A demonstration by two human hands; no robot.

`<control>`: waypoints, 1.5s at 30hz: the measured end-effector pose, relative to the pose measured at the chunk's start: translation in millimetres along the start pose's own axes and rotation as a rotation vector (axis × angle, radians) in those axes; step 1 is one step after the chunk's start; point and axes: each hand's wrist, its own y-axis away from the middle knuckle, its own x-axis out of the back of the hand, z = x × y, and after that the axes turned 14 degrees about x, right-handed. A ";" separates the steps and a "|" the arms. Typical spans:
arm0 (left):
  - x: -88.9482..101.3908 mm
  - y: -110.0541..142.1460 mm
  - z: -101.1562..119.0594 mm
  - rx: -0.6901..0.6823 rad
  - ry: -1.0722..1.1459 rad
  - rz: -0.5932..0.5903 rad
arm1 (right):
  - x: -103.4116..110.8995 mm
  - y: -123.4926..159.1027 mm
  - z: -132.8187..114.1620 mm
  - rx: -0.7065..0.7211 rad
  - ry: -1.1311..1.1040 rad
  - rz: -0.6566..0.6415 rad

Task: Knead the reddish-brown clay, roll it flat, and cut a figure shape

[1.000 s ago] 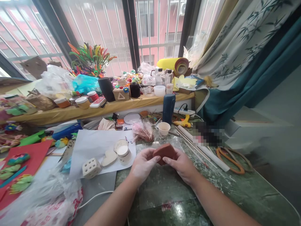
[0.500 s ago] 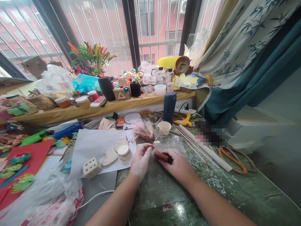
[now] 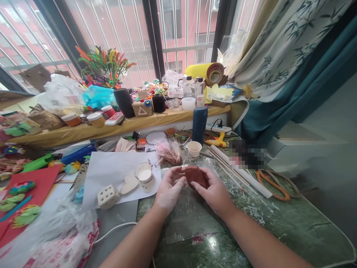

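A flattened piece of reddish-brown clay point(image 3: 196, 176) is held up above the table by my right hand point(image 3: 216, 191), its thumb on the near face and the fingers behind. My left hand point(image 3: 169, 190) is beside it, whitened with powder or dried clay, its fingers curled and thumb and fingertips close together at the clay's left edge. Whether those fingertips pinch the edge or a small bit is too small to tell. A clear plastic sheet point(image 3: 181, 223) lies on the table under both hands. Just beyond them sits a plastic bag of brownish material point(image 3: 169, 152).
On white paper point(image 3: 100, 167) at left are a die-shaped block point(image 3: 108, 196), a heart-shaped piece point(image 3: 129, 185) and a small open jar point(image 3: 147, 179). A paper cup point(image 3: 194, 149), blue bottle point(image 3: 199, 124), yellow glue gun point(image 3: 217, 139) and long sticks point(image 3: 234, 169) lie beyond.
The brown clay has turned from edge-on, like a bar, to show its broad face. My right hand has tilted it up toward my left hand, and the hands are nearer each other.
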 end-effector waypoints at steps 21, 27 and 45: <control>10.0 -6.9 -0.2 -0.068 -0.123 0.201 | 5.5 -3.6 0.0 0.188 0.545 0.028; 11.9 -7.8 -1.4 -0.076 -0.133 0.212 | 2.9 -10.2 14.0 0.057 0.655 -0.176; 12.9 -10.8 -5.5 -0.074 -0.126 0.185 | 2.1 -14.2 7.3 0.025 0.640 -0.151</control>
